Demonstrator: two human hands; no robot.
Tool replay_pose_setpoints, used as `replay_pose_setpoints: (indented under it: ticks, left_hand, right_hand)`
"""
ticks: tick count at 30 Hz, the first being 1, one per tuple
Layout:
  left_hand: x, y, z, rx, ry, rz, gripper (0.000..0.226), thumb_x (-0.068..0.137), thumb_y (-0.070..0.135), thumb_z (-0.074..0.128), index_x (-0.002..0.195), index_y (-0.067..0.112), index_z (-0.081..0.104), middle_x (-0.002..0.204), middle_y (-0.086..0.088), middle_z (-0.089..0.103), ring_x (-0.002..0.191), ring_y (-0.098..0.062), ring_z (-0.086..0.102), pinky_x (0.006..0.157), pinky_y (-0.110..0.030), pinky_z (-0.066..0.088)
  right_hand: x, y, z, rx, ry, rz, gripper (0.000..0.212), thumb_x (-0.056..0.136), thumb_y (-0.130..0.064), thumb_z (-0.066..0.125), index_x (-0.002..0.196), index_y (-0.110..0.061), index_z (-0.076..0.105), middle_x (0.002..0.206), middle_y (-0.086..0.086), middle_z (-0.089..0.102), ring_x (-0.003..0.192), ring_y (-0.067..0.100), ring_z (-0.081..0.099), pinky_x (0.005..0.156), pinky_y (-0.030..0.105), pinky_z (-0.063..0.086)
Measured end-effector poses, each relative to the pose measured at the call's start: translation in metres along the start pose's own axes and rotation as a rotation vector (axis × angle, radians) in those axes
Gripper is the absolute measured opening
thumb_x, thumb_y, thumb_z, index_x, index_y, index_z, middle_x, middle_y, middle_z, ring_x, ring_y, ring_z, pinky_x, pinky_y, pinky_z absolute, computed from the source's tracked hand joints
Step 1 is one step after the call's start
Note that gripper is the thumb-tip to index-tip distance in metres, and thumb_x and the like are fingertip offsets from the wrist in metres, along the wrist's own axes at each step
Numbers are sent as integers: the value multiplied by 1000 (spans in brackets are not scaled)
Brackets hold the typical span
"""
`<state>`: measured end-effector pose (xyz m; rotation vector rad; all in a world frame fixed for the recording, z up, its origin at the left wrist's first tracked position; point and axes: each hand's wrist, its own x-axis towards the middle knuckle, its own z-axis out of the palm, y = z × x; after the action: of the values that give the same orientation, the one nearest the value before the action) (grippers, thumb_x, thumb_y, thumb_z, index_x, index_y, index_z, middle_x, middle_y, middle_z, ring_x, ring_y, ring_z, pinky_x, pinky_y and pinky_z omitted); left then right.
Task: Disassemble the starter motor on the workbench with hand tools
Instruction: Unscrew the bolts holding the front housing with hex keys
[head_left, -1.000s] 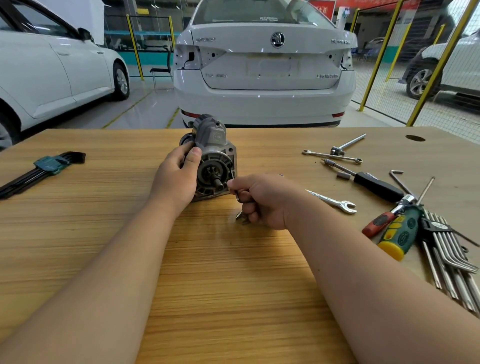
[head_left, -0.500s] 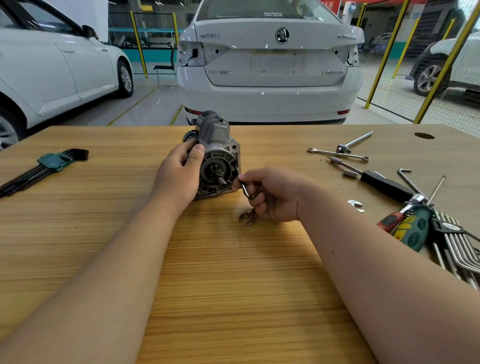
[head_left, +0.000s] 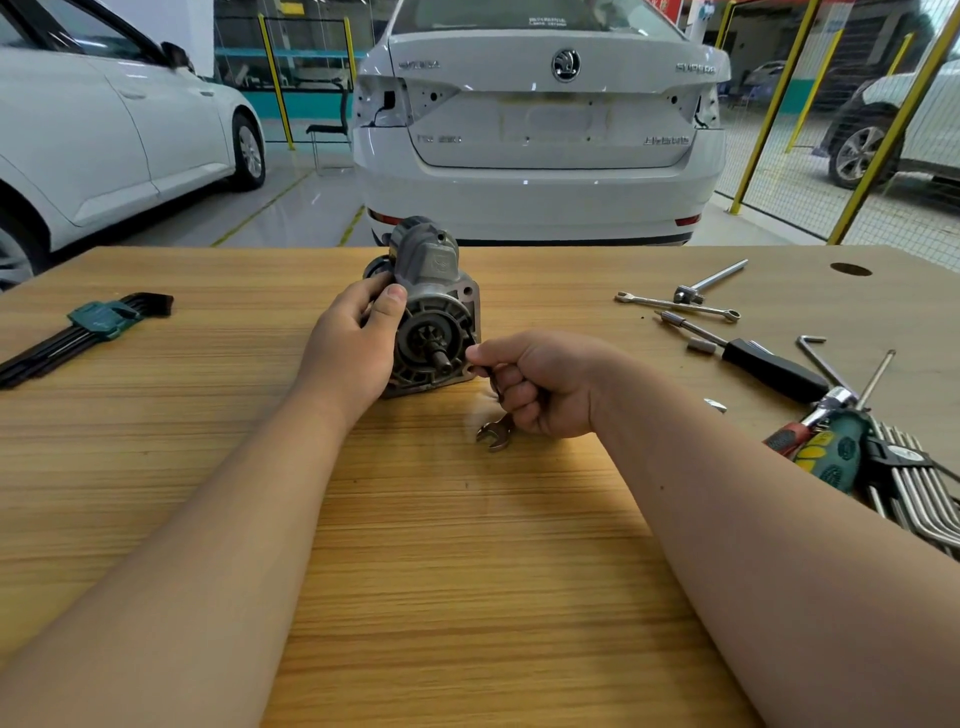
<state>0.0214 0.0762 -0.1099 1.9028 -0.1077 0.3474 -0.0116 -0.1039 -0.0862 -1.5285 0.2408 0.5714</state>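
We see the starter motor (head_left: 431, 312) standing near the middle of the desk (head_left: 467, 571), toward its far edge, shaft end facing us. Our left hand (head_left: 353, 348) wraps its left side, thumb on top. Our right hand (head_left: 540, 384) is curled around a small wrench (head_left: 496, 415) at the motor's lower right corner. Loose tools (head_left: 769, 364) lie by the desk's right edge, a hex key set (head_left: 83, 332) by the left.
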Motion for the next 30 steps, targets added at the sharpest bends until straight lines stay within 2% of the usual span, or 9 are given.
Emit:
replay_pose_setpoints:
  ticks: [3, 9, 13, 15, 20, 23, 27, 30]
  left_hand:
    - [0, 0, -1, -2, 1, -6, 41, 99, 47, 45, 137, 32, 52, 135, 7, 56, 119, -9, 49, 87, -23, 37]
    - [-1, 1, -1, 5, -5, -5, 42, 99, 47, 44, 137, 32, 52, 135, 5, 56, 120, -12, 50, 88, -26, 38]
    - [-1, 1, -1, 5, -4, -6, 42, 99, 48, 45, 137, 31, 52, 133, 4, 57, 121, -14, 51, 90, -27, 39]
    - [-1, 0, -1, 6, -4, -12, 42, 99, 48, 45, 136, 31, 53, 133, 4, 57, 121, -14, 51, 90, -27, 39]
    - [-1, 1, 0, 0, -3, -17, 43, 99, 49, 44, 137, 32, 52, 135, 5, 55, 122, -14, 50, 89, -27, 38]
    - [-1, 0, 0, -6, -6, -19, 44, 98, 50, 44, 137, 32, 51, 136, 5, 55, 123, -14, 49, 89, -27, 38]
    - [-1, 0, 0, -11, -7, -16, 44, 98, 51, 44, 137, 32, 52, 134, 6, 56, 117, -10, 49, 80, -19, 37]
    - [-1, 0, -1, -18, -5, -15, 43, 98, 50, 45, 137, 33, 51, 134, 7, 55, 119, -10, 49, 86, -24, 38]
  right_hand:
    - [2, 0, 5, -56, 72, -30, 32, 89, -26, 67, 64, -19, 50, 44, -8, 38, 34, 5, 33, 37, 17, 28]
    - [2, 1, 21, -118, 146, -155, 27, 91, -30, 64, 70, -18, 52, 49, -6, 46, 37, 6, 39, 37, 19, 29]
    - [-3, 2, 24, -13, 42, -141, 17, 98, -28, 56, 90, -13, 56, 63, -1, 61, 39, 4, 38, 34, 14, 26]
    - [-4, 3, 21, 46, 5, -118, 18, 100, -27, 51, 90, -13, 57, 63, -2, 63, 39, 3, 38, 35, 13, 26]
    - [-4, 0, 9, 219, -38, -104, 28, 101, -23, 42, 86, -12, 63, 62, -3, 63, 39, 2, 42, 32, 14, 31]
    - [-2, -1, 9, 149, -35, -107, 26, 100, -24, 46, 85, -13, 64, 61, -5, 62, 37, 2, 39, 32, 15, 27]
    - [2, 0, 12, 47, 50, -111, 22, 96, -26, 56, 77, -15, 60, 58, -4, 51, 37, 4, 36, 34, 16, 25]
    - [4, 1, 12, -14, 136, -143, 25, 91, -25, 64, 70, -15, 55, 49, -4, 46, 36, 6, 34, 36, 18, 25]
